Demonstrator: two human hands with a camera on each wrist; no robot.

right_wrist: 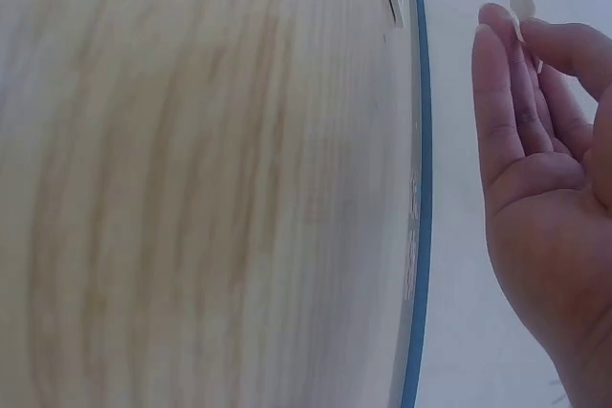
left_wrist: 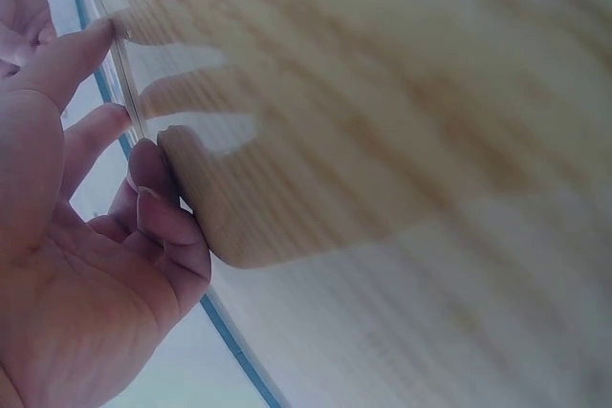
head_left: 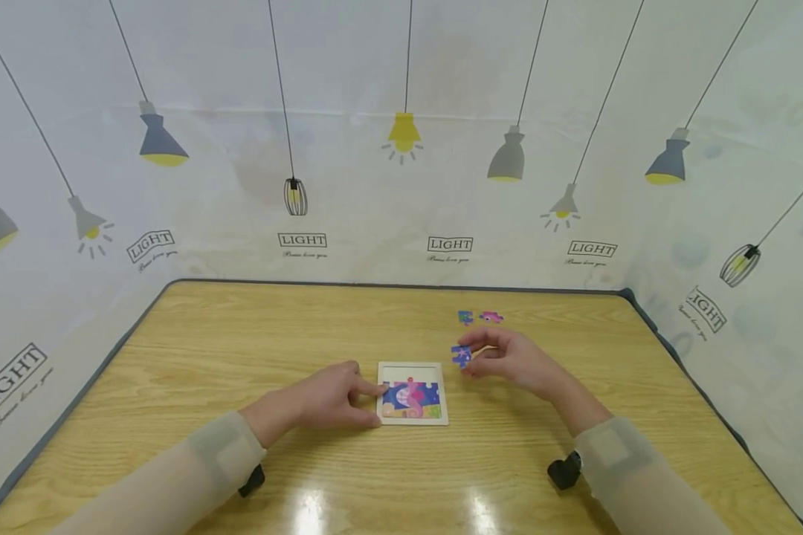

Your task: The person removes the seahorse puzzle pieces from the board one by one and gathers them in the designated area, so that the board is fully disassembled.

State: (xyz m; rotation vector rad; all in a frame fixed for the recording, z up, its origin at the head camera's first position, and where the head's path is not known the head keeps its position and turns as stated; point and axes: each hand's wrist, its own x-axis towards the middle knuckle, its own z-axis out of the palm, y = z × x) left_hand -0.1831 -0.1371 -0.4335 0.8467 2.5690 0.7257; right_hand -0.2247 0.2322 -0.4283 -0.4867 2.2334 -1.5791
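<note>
A small square jigsaw tray [head_left: 444, 394] with a pale rim lies on the table. Joined colourful puzzle pieces [head_left: 411, 400] fill its nearer part, while a white strip shows at the far side. My left hand [head_left: 331, 394] rests at the tray's left side, index finger extended onto its edge and thumb by the near left corner; its other fingers bend against the tabletop in the left wrist view. To the tray's right, my right hand [head_left: 511, 360] pinches a blue puzzle piece [head_left: 461, 355] between thumb and fingers, raised above the table in the right wrist view.
Beyond the right hand lie two loose pieces, a blue-green puzzle piece [head_left: 465, 317] and a pink puzzle piece [head_left: 491, 317]. The wooden table [head_left: 241, 334] has a dark edge. A wall covering printed with lamps [head_left: 375, 200] surrounds its far side and both flanks.
</note>
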